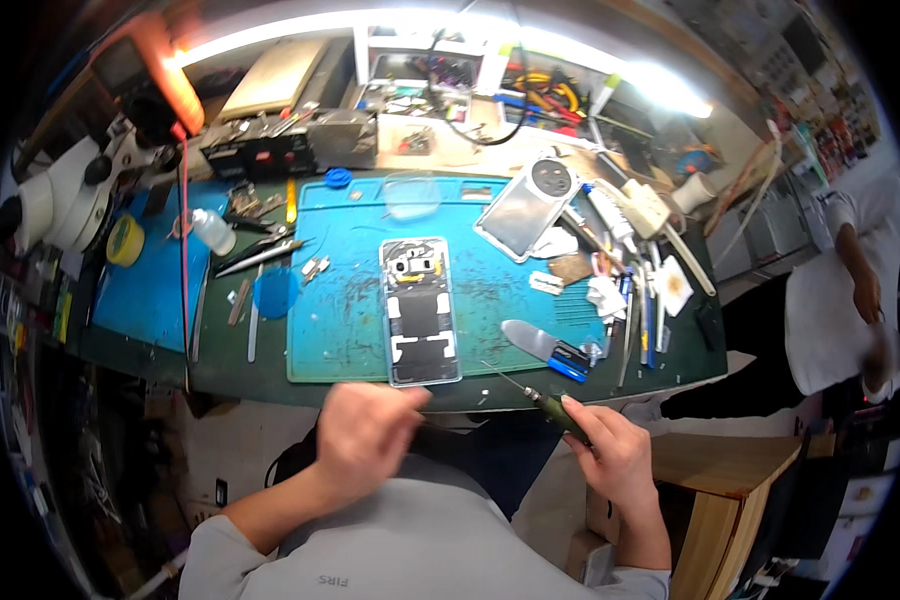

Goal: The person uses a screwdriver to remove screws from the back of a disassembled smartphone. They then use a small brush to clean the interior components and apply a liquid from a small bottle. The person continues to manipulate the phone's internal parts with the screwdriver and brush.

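Opened phone (420,310) is laid flat on mat (345,290), likely for stability; green-handled tool (548,405) is grasped in fingers of right hand (615,445), tip clear; grip of blurred left hand (368,435) can't be told.

The big blue rectangular mat (345,320) has dark specks and smudges over its middle; the flat, black, oblong opened phone (421,313) has white and grey bits, a dash of yellow and a pale rim; the thin metal screwdriver with a dark green handle (560,415) has a silvery shaft; the round yellow tub (125,241) sits near a thin, pinkish-red cord (183,250); the light grey cloth shirt (430,530) is plain but for small dark print.
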Tool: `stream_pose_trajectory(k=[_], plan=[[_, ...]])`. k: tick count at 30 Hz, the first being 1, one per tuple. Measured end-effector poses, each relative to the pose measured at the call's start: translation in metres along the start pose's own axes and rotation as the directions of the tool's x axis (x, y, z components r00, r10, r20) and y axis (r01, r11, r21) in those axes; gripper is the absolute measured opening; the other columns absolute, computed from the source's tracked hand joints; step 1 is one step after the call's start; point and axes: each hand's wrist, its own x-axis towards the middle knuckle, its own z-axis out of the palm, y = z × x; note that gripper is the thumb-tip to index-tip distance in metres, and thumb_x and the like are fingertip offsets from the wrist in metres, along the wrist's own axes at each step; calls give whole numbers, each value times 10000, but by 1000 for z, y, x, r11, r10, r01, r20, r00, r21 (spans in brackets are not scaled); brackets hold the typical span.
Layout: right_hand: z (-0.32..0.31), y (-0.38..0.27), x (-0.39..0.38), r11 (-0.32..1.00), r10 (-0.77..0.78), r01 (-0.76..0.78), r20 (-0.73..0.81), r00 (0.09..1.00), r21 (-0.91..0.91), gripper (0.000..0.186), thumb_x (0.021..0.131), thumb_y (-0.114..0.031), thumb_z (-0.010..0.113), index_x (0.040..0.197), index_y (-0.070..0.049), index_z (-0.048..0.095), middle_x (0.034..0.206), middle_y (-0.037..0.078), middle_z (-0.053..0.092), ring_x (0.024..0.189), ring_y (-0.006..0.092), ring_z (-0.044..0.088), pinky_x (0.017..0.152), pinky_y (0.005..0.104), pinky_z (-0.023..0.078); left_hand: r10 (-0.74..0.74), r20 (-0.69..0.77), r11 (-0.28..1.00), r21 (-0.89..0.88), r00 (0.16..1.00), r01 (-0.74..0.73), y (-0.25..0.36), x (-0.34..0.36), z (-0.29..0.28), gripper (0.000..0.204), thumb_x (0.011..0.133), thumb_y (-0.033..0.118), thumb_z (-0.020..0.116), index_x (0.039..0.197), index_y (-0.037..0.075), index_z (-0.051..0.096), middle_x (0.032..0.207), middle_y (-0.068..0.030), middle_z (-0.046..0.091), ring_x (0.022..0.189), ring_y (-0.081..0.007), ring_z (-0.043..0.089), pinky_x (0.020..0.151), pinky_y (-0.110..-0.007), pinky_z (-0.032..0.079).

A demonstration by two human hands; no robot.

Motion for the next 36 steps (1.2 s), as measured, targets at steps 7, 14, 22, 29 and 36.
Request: stream_pose_trajectory(k=[7, 14, 22, 29, 36], plan=[[-2, 5, 22, 994, -82, 90, 131, 988, -57, 630, 789, -9, 826, 1389, -178, 734, 1000, 43, 719, 803, 235, 712, 670, 358, 575, 108, 131, 975, 179, 985, -131, 25, 0, 54, 711, 825, 307, 845, 1451, 34, 648, 1283, -47, 590, 1175, -218, 534, 1042, -393, 450], [-6, 10, 29, 992, -107, 117, 166, 980, -52, 611, 785, -16, 819, 1367, -189, 752, 972, 35, 721, 777, 217, 703, 647, 340, 570, 102, 141, 942, 303, 985, -142, 24, 0, 55, 840, 778, 437, 888, 1456, 8, 639, 1254, -68, 511, 1106, -251, 459, 970, -391, 434], [-4, 12, 30, 993, -100, 108, 166, 981, -40, 565, 804, -26, 807, 1342, -193, 770, 955, 29, 717, 765, 208, 695, 635, 340, 565, 104, 153, 922, 356, 983, -153, 22, -1, 60, 710, 844, 427, 824, 1429, 48, 685, 1258, -29, 529, 1148, -213, 447, 1035, -345, 422], [-5, 14, 30, 991, -118, 128, 190, 975, -41, 561, 804, -25, 800, 1338, -194, 771, 952, 24, 712, 756, 203, 686, 630, 343, 561, 110, 138, 933, 327, 984, -150, 19, -4, 60, 661, 854, 357, 829, 1421, 49, 687, 1339, -37, 568, 1171, -204, 487, 1051, -343, 429], [-7, 6, 28, 983, -124, 148, 201, 972, -107, 637, 752, -10, 767, 1356, -211, 764, 977, 19, 710, 748, 188, 672, 614, 332, 557, 102, 132, 938, 319, 986, -139, 19, -4, 58, 640, 864, 326, 826, 1421, 46, 680, 1379, -47, 583, 1196, -206, 507, 1062, -352, 443]])
